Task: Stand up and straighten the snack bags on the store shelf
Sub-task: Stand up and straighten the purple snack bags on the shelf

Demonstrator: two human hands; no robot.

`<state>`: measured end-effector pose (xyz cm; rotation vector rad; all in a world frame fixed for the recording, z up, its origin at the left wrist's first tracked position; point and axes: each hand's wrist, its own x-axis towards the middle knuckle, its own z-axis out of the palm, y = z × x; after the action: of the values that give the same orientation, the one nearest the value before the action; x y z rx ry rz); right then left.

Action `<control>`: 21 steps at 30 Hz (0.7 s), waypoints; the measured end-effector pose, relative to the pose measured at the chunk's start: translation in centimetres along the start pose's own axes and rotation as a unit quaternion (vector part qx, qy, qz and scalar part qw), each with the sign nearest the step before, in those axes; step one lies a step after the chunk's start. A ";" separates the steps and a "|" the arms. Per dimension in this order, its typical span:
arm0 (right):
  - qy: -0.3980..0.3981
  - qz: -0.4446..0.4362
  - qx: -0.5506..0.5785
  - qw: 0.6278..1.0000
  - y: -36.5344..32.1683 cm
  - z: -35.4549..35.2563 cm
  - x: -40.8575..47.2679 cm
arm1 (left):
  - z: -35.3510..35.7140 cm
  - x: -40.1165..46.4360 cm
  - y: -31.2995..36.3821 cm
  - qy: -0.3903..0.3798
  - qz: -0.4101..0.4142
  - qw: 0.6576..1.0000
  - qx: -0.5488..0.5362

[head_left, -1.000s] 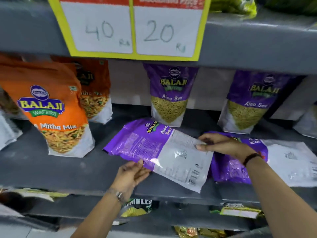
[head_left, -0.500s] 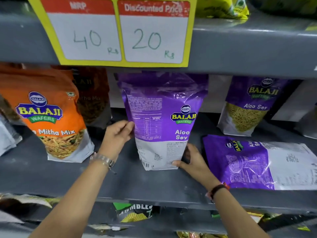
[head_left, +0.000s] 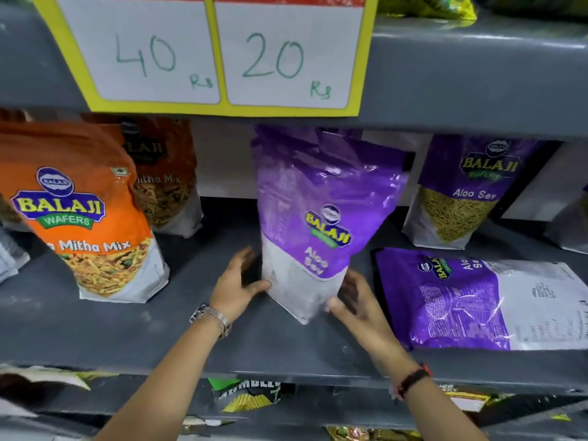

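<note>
A purple Aloo Sev bag (head_left: 321,218) stands upright in the middle of the grey shelf (head_left: 127,329), turned at an angle with one bottom corner towards me. My left hand (head_left: 237,286) grips its lower left edge, and my right hand (head_left: 356,302) cups its lower right side. Another purple Aloo Sev bag (head_left: 477,300) lies flat on the shelf just to the right. A third Aloo Sev bag (head_left: 467,192) stands at the back right. Two orange Mitha Mix bags stand on the left, one (head_left: 82,211) in front and one (head_left: 162,179) behind it.
A yellow-framed price card (head_left: 206,52) reading 40 and 20 hangs from the upper shelf edge, just above the held bag's top. More snack packets (head_left: 248,396) lie on the shelf below. A pale bag edge (head_left: 12,259) pokes in at far left.
The flat purple bag was lifted upright. Since then it has turned at an angle, and both hands have slid down to its base.
</note>
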<state>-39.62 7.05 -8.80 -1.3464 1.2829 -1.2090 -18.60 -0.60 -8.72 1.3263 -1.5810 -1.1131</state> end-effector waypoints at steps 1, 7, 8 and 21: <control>0.019 0.001 0.011 1.000 0.0 0.1 -0.5 | -0.1 -0.4 0.1 0.022 0.002 1.000 -0.006; 0.005 0.049 0.066 0.997 -1.7 1.3 2.6 | 3.1 -5.0 2.1 -0.054 0.050 0.995 -0.073; -0.012 0.045 0.066 0.997 -1.7 1.9 2.9 | 3.8 -5.1 2.3 -0.055 0.059 0.995 -0.050; 0.012 -0.006 -0.094 0.995 -0.4 -0.4 3.7 | 0.4 -2.1 0.2 0.023 0.063 0.994 -0.081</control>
<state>-40.05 3.39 -8.06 -1.4789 1.4368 -1.1369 -18.74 1.52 -8.72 1.1225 -1.4849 -1.1009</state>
